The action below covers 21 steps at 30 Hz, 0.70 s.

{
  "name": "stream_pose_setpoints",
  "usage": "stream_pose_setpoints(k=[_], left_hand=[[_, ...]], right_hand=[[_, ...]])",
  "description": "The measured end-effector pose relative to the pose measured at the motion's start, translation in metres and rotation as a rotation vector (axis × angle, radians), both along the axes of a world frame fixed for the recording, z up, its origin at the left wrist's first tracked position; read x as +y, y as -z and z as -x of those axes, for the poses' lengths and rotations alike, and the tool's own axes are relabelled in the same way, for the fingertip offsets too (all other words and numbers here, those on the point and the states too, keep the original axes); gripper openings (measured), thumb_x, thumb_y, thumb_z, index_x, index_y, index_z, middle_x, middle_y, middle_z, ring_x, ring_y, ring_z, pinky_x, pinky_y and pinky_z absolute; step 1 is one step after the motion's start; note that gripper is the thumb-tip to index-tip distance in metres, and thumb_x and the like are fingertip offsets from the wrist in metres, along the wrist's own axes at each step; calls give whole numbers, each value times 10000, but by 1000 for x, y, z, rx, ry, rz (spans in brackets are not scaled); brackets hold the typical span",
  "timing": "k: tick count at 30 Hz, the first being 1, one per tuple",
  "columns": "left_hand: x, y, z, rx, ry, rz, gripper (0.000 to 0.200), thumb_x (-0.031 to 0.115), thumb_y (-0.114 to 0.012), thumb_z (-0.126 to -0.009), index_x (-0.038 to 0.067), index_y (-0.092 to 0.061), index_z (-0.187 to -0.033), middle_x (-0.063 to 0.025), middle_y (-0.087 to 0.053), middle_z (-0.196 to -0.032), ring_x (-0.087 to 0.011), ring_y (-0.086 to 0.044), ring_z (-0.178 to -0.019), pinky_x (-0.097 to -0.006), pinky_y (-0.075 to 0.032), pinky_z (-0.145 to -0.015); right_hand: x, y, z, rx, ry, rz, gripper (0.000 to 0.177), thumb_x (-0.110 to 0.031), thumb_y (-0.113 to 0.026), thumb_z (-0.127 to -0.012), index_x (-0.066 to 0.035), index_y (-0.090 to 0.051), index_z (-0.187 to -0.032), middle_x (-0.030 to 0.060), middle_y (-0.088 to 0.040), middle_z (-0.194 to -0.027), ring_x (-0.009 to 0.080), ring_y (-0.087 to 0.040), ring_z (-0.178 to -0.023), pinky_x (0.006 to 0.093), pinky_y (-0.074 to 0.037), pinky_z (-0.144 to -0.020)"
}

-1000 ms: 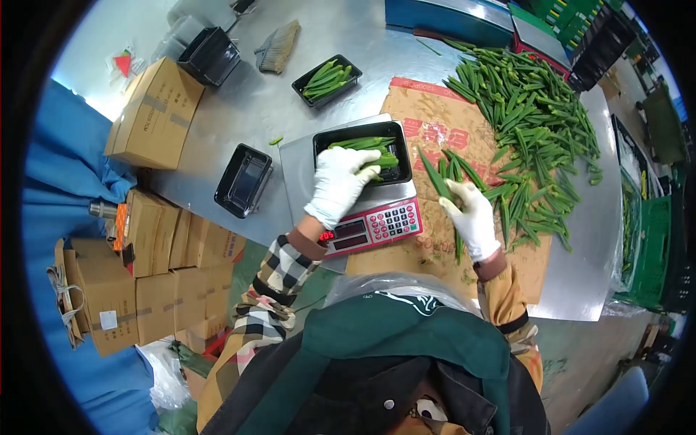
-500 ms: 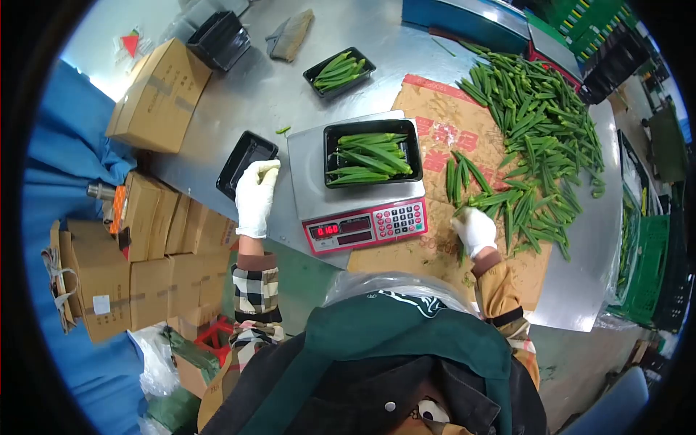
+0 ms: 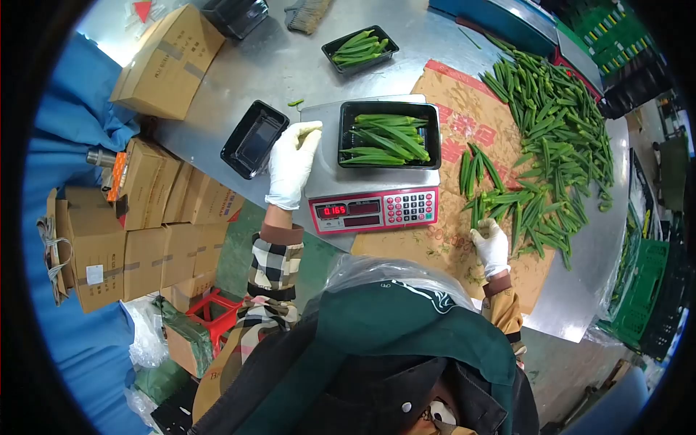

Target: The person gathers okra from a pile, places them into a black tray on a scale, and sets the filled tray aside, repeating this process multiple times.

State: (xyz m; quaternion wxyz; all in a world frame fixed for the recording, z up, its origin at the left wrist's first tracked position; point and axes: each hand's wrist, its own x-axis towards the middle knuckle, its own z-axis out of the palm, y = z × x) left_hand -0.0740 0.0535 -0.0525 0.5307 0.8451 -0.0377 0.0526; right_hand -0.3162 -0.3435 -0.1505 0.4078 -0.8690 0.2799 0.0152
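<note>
My left hand [image 3: 291,164], in a white glove, lies flat with its fingers apart at the left edge of the metal scale [image 3: 322,185], holding nothing. On the scale stands a black tray of okra [image 3: 389,135]; the red panel [image 3: 373,209] reads 0.165. An empty black tray [image 3: 254,138] sits just left of that hand. My right hand [image 3: 491,246], also gloved, rests on the cardboard sheet [image 3: 449,109] with its fingers curled at the lower ends of some loose okra pods [image 3: 484,194]. Whether it grips one is unclear.
A large okra pile [image 3: 551,109] covers the right of the steel table [image 3: 290,69]. A second filled tray [image 3: 360,49], stacked empty trays [image 3: 235,14] and a brush [image 3: 308,14] sit at the back. Cardboard boxes [image 3: 167,61] line the left; green crates [image 3: 645,290] stand at the right.
My left hand left the tray on the scale, swung out to the left and now lies at the scale's left edge. My right hand drew back toward me along the cardboard.
</note>
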Motion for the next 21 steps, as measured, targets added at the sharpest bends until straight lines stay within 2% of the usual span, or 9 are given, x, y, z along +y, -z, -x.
stream_pose_setpoints(k=[3, 4, 9, 11, 13, 14, 17, 19, 21], left_hand=[[-12, 3, -2, 48, 52, -7, 245, 154, -680, -935, 26, -697, -1143, -88, -729, -1059, -140, -662, -937, -283, -510, -864], [-17, 3, -2, 66, 67, -25, 250, 141, -676, -943, 15, -688, -1159, -77, -723, -1083, -124, -651, -961, -273, -504, -887], [-40, 1, 6, 110, 79, -2, 363, 163, -681, -945, 4, -625, -1266, -89, -704, -1118, -125, -643, -992, -280, -505, -911], [-42, 1, 5, 104, 70, -42, 422, 179, -690, -938, 5, -593, -1310, -105, -699, -1120, -136, -644, -990, -287, -509, -906], [-43, -1, 6, 101, 63, -42, 439, 179, -693, -935, 6, -584, -1323, -108, -699, -1117, -140, -645, -985, -290, -511, -904], [-43, -2, 6, 101, 62, -39, 456, 174, -695, -930, 7, -574, -1337, -108, -698, -1098, -141, -643, -968, -292, -516, -885], [-37, -2, 9, 134, 47, -58, 465, 173, -695, -928, 10, -569, -1345, -97, -694, -1054, -137, -637, -936, -291, -517, -864], [-31, 12, 6, 167, 50, -83, 477, 201, -707, -921, 17, -570, -1340, -81, -685, -1013, -124, -630, -878, -278, -531, -772], [-30, 21, 4, 236, 63, -121, 478, 218, -708, -919, 20, -573, -1333, -71, -681, -1004, -119, -628, -848, -272, -540, -717]], right_hand=[[14, -31, -25, -106, -27, -15, 238, -133, -773, -836, -36, -651, -1016, 76, -688, -770, 153, -649, -690, 309, -529, -661], [22, -48, -35, -81, -21, -53, 234, -138, -768, -840, -42, -651, -1018, 100, -702, -831, 200, -675, -716, 322, -536, -676], [63, -105, -110, -552, -309, 312, 263, -136, -756, -803, -68, -660, -1038, 137, -679, -921, 338, -655, -851, 395, -519, -756], [79, -128, -140, -546, -416, 328, 294, -133, -740, -803, -72, -650, -1076, 125, -661, -951, 327, -630, -896, 413, -485, -799], [95, -141, -161, -662, -475, 359, 348, -148, -731, -811, -72, -631, -1136, 121, -644, -1029, 322, -606, -961, 420, -457, -840], [97, -144, -165, -695, -514, 358, 400, -147, -726, -815, -72, -610, -1191, 117, -628, -1091, 318, -582, -1030, 425, -437, -882], [96, -122, -160, -717, -468, 288, 333, -148, -720, -835, -61, -642, -1147, 121, -660, -1049, 315, -611, -993, 410, -463, -857], [88, -99, -139, -553, -396, 202, 277, -163, -719, -856, -71, -670, -1113, 122, -687, -1015, 310, -645, -937, 405, -488, -845], [75, -68, -110, -490, -320, 143, 225, -170, -729, -866, -66, -696, -1063, 129, -701, -1024, 313, -662, -958, 385, -510, -862]])
